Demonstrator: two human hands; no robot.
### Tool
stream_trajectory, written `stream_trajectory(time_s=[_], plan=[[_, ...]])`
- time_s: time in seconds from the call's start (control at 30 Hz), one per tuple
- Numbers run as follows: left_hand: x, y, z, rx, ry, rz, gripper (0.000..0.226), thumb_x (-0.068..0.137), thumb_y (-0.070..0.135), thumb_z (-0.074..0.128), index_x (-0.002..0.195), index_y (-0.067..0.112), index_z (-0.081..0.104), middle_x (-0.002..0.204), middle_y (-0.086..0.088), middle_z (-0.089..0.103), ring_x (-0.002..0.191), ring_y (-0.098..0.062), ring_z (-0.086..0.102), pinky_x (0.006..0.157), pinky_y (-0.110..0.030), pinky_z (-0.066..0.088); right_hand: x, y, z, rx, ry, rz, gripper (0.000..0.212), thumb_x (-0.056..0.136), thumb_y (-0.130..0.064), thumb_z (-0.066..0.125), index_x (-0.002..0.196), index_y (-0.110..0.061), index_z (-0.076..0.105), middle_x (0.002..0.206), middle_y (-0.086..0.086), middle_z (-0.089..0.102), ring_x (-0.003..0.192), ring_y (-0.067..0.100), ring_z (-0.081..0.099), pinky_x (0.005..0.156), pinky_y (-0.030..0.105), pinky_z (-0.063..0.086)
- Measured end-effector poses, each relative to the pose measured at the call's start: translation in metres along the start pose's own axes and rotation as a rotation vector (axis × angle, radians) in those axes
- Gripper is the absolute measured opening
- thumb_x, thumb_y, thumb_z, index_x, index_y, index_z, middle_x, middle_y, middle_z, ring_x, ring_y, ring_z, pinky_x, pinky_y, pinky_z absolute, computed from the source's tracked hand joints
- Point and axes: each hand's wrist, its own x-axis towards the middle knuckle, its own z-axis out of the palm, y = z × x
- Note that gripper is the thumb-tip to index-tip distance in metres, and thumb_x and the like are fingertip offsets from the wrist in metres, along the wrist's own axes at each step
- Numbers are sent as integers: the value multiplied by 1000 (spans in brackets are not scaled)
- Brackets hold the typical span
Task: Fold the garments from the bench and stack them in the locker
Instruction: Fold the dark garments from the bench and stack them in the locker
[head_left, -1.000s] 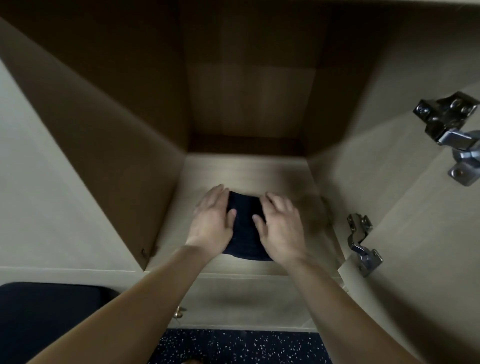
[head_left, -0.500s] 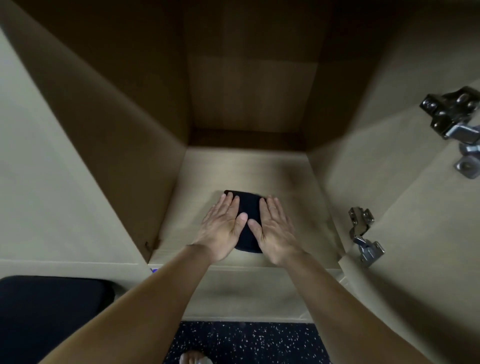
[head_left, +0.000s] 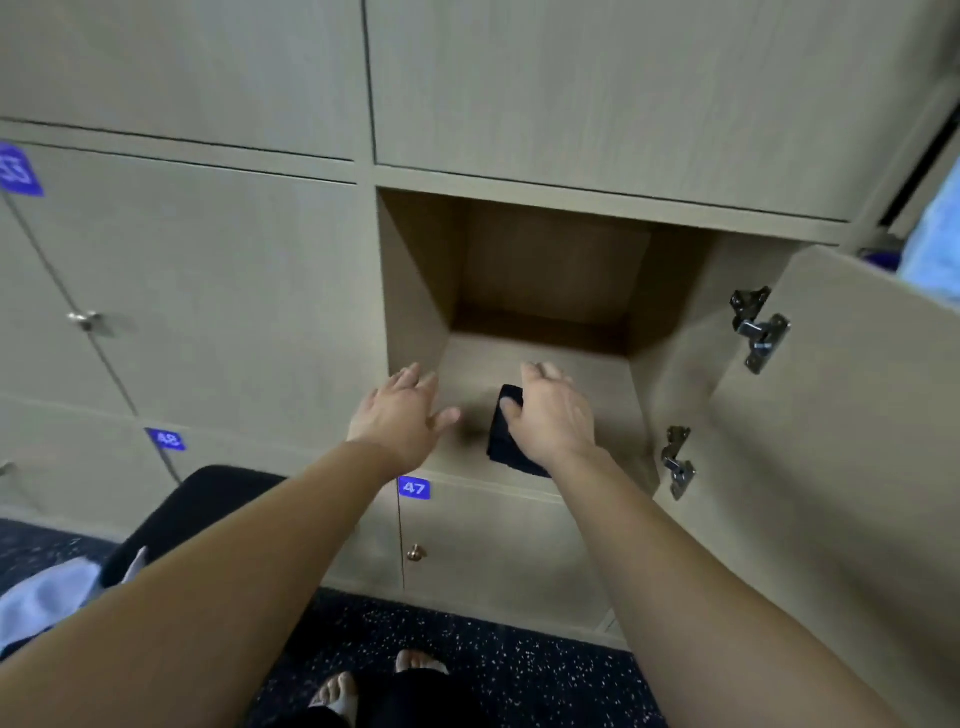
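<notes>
Open locker (head_left: 415, 291), seen from the head, door (head_left: 857, 415) swung out to the right. A folded dark garment (head_left: 503, 447) lies on the locker floor, right of centre and close to the front lip. The right hand (head_left: 556, 415) rests palm-down over it, fingers relaxed and thumb touching the cloth, with no clear grip. The left hand (head_left: 402, 415) is spread and holds nothing, poised at the left front corner.

Likely risk: a hand drawn back while touching the cloth could drag the garment over the lip or pull the fold open. A second risk is the two hinges (head_left: 758, 327) on the door's inner edge, near the right forearm's path. Bare floor shows behind the garment toward the back wall — room to push it deeper. A pale garment (head_left: 47, 597) waits on the desk (head_left: 208, 499) at lower left.
</notes>
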Motion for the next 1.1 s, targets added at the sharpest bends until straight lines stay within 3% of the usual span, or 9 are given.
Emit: stream_trajectory(time_s=[0.17, 0.37, 0.47, 0.6, 0.77, 0.93, 1.1], plan=[[-76, -39, -33, 20, 75, -89, 66, 101, 51, 37, 154, 16, 21, 162, -6, 18, 149, -23, 17, 119, -40, 19, -51, -62, -24, 7, -19, -114, 57, 99, -38, 47, 147, -12, 31, 143, 10, 44, 129, 28, 41, 104, 37, 37], [-167, -94, -54, 12, 145, -229, 64, 100, 48, 41, 152, 13, 27, 160, -6, 25, 146, -24, 24, 116, -41, 25, -111, -139, -13, 57, -54, -299, 45, 99, -36, 43, 137, -13, 40, 135, 9, 47, 124, 27, 42, 97, 37, 37], [-216, -132, -59, -2, 158, -332, 57, 100, 46, 44, 144, 10, 39, 150, -7, 42, 137, -25, 38, 108, -39, 33, -140, -181, 2, 68, -93, -399, 42, 98, -36, 44, 131, -12, 43, 133, 10, 49, 123, 28, 43, 99, 38, 35], [-281, -184, -62, -21, 163, -453, 63, 100, 46, 45, 152, 12, 29, 156, -5, 34, 140, -25, 36, 113, -39, 29, -176, -233, 29, 72, -189, -533, 36, 97, -37, 45, 123, -11, 47, 130, 11, 52, 120, 30, 45, 96, 38, 37], [-342, -247, -53, -52, 229, -593, 59, 98, 43, 50, 147, 12, 40, 148, -5, 46, 135, -26, 42, 107, -40, 36, -210, -284, 66, 63, -297, -644, 35, 98, -36, 43, 123, -12, 49, 128, 11, 52, 120, 30, 46, 95, 38, 37], [-371, -291, -27, -73, 231, -663, 58, 99, 38, 52, 147, 9, 39, 151, -6, 43, 138, -26, 39, 109, -37, 33, -223, -313, 104, 17, -419, -681, 49, 99, -37, 42, 140, -10, 39, 141, 15, 44, 128, 30, 41, 103, 39, 35], [-373, -328, 5, -123, 201, -704, 57, 98, 34, 54, 147, 9, 40, 151, -4, 44, 138, -24, 40, 111, -36, 33, -221, -332, 139, 7, -485, -694, 29, 98, -36, 42, 114, -13, 50, 127, 7, 51, 120, 27, 44, 97, 40, 39]])
